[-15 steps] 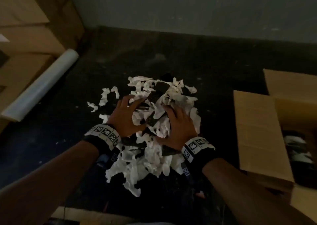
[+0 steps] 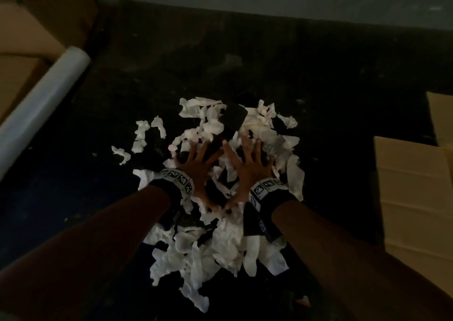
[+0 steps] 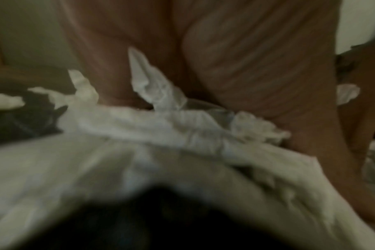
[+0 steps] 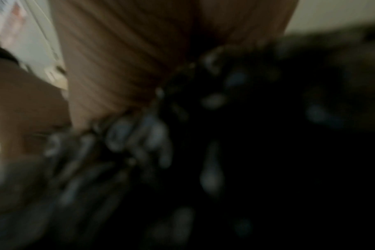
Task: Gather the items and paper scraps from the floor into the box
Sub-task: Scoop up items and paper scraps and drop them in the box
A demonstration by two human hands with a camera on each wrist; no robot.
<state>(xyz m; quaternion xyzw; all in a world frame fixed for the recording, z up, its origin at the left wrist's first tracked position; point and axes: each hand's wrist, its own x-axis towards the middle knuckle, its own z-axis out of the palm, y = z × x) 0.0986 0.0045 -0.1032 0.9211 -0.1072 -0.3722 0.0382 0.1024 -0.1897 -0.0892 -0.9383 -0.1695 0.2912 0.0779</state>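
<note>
Grip (both hands [image 2: 221, 171]) splayed on scraps [image 2: 228, 244]

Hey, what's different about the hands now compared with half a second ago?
Both hands have uncurled: the left hand and right hand now lie spread flat on the paper scraps, fingers straight instead of clutching them. The pile stays on the floor; nothing has reached the box.
</note>
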